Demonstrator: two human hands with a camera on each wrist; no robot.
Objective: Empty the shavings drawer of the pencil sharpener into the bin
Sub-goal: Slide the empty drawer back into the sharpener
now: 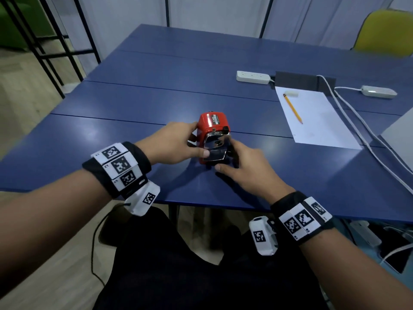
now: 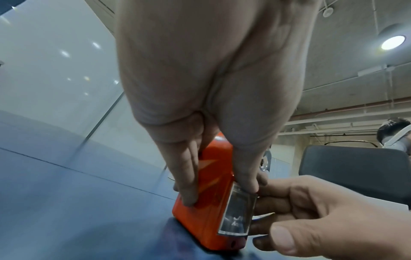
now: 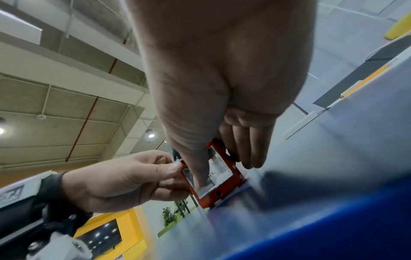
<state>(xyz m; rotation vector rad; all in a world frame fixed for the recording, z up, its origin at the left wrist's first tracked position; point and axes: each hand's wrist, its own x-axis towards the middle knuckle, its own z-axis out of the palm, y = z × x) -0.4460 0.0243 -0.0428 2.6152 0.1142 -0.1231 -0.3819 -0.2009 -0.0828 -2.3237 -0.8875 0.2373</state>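
Observation:
The red pencil sharpener (image 1: 212,125) stands on the blue table (image 1: 134,135) in front of me, its shiny front plate (image 1: 218,146) facing me. My left hand (image 1: 199,139) grips its left side, with the thumb on the plate's lower left corner. My right hand (image 1: 226,159) curls round its right side, thumb low at the front. In the left wrist view my left fingers (image 2: 186,184) press on the red body (image 2: 206,216). In the right wrist view my right thumb (image 3: 200,174) lies across the front panel. I cannot make out the shavings drawer. No bin is in view.
To the right lie a white sheet of paper (image 1: 317,126) with a yellow pencil (image 1: 292,109) and an eraser (image 1: 291,93). Behind them are a white power strip (image 1: 252,77) and cables (image 1: 357,121). A yellow chair (image 1: 386,30) stands at the far right corner.

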